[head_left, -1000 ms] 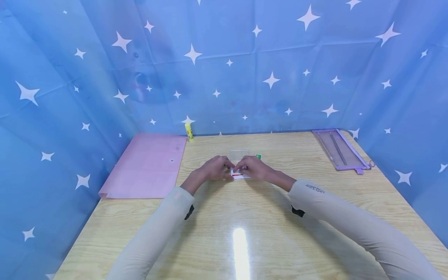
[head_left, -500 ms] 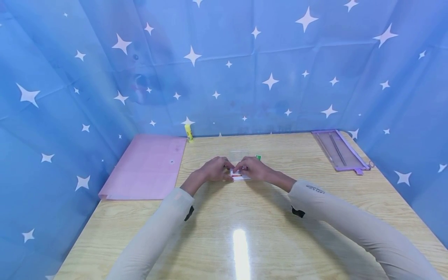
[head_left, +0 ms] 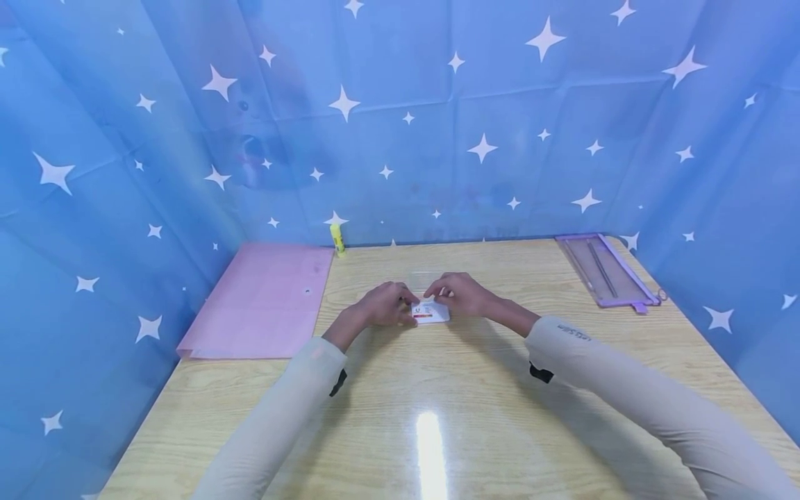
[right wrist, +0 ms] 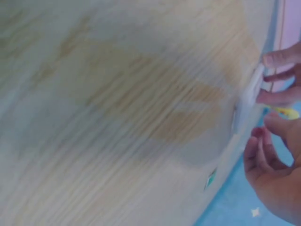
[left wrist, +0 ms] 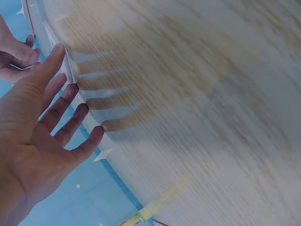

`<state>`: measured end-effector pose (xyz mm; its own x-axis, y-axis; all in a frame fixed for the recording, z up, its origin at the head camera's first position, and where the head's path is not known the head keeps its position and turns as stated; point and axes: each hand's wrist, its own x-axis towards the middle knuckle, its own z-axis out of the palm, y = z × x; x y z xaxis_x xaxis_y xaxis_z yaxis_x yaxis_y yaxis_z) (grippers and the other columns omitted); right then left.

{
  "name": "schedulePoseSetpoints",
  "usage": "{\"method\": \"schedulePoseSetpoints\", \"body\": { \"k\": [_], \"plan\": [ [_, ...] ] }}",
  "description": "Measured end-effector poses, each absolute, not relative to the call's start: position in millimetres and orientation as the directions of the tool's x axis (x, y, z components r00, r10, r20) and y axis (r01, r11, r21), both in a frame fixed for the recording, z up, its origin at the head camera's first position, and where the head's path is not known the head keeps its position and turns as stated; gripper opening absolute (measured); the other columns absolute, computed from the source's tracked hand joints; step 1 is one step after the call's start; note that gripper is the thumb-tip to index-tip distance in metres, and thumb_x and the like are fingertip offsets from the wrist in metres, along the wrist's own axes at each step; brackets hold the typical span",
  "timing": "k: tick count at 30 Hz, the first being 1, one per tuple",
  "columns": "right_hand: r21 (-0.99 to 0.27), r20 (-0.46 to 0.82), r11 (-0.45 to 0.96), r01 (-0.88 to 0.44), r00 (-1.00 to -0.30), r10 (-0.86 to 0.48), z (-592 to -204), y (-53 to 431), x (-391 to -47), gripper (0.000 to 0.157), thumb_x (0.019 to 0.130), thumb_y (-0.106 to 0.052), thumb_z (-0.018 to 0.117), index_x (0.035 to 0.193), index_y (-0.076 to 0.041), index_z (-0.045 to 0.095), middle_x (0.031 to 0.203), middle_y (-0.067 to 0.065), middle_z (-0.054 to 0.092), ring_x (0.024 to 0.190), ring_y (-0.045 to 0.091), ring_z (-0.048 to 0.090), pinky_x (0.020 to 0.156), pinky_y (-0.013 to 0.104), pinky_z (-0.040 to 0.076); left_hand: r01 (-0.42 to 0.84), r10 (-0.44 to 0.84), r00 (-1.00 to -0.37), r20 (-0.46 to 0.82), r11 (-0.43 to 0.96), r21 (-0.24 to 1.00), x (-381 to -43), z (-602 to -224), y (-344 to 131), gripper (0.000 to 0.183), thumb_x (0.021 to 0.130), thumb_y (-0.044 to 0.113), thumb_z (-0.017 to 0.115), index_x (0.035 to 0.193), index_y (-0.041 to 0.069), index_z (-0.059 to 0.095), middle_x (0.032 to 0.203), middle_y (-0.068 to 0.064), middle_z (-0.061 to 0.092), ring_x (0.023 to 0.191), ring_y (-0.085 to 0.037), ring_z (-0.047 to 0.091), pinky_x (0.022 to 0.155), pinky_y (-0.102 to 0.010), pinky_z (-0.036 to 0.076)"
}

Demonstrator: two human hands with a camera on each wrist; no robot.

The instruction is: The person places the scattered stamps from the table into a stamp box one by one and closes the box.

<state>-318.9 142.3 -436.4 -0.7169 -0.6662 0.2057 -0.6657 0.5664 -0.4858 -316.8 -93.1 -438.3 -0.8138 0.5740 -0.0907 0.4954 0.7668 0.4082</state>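
A small white card (head_left: 431,312) with a red stripe and print lies on the wooden table in front of the person. In the head view my left hand (head_left: 384,303) holds it at its left edge. The left wrist view shows the thumb on one side of the card's edge (left wrist: 70,63) and a fingertip on the other. My right hand (head_left: 465,295) is over the card's upper right, fingers loosely bent; the right wrist view shows thumb and fingers (right wrist: 263,157) slightly apart, nothing visible between them. Behind the card is a clear plastic piece (head_left: 417,279), partly hidden by the right hand.
A pink folder (head_left: 269,298) lies at the left, with a yellow glue stick (head_left: 337,239) standing by its far corner. At the right is a purple-edged mesh pouch (head_left: 603,271) with thin rods inside. A small green piece (right wrist: 210,179) lies near the right hand. A starry curtain (head_left: 400,118) closes off the back.
My right hand has lifted off the card's face and moved slightly up and right, uncovering more print. It now covers the green piece in the head view. The left hand stays put.
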Motion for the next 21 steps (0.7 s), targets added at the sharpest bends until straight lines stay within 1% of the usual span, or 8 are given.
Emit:
{"method": "schedulePoseSetpoints", "body": {
  "k": [4,8,15,21],
  "plan": [
    [-0.498,0.214,0.560,-0.662,-0.719,-0.661,-433.7,148.9,-322.8,0.021,0.097,0.004,0.068,0.116,0.003,0.075,0.112,0.020,0.071,0.097,0.033,0.069,0.079,0.041,0.059,0.484,0.562,-0.821,-0.102,0.779,0.399,-316.3,-437.7,-93.5,0.048,0.090,0.029,0.085,0.133,0.014,0.072,0.119,-0.001,0.068,0.099,-0.016,0.057,0.089,-0.033,0.049],
    [-0.509,0.223,0.560,-0.653,-0.729,-0.647,-433.5,156.3,-329.5,0.020,0.097,0.004,0.067,0.116,0.004,0.075,0.111,0.022,0.071,0.096,0.035,0.070,0.080,0.043,0.059,0.481,0.560,-0.822,-0.103,0.781,0.398,-316.2,-437.4,-95.0,0.047,0.090,0.028,0.084,0.133,0.014,0.072,0.119,0.000,0.068,0.100,-0.017,0.058,0.090,-0.033,0.049],
    [-0.535,0.220,0.577,-0.617,-0.761,-0.610,-436.9,170.0,-341.0,0.020,0.098,0.003,0.067,0.117,0.006,0.073,0.109,0.022,0.073,0.097,0.036,0.071,0.084,0.047,0.059,0.469,0.557,-0.823,-0.113,0.779,0.417,-315.5,-437.6,-95.7,0.047,0.090,0.029,0.085,0.133,0.014,0.072,0.123,-0.001,0.068,0.103,-0.018,0.059,0.092,-0.033,0.049],
    [-0.532,0.203,0.624,-0.573,-0.801,-0.563,-441.4,181.4,-346.7,0.021,0.098,0.001,0.067,0.118,0.006,0.073,0.108,0.020,0.073,0.098,0.036,0.071,0.086,0.048,0.058,0.482,0.569,-0.816,-0.101,0.766,0.425,-315.6,-437.4,-95.3,0.046,0.090,0.029,0.084,0.132,0.014,0.072,0.124,-0.002,0.068,0.105,-0.019,0.060,0.093,-0.034,0.049]
  ]
}}
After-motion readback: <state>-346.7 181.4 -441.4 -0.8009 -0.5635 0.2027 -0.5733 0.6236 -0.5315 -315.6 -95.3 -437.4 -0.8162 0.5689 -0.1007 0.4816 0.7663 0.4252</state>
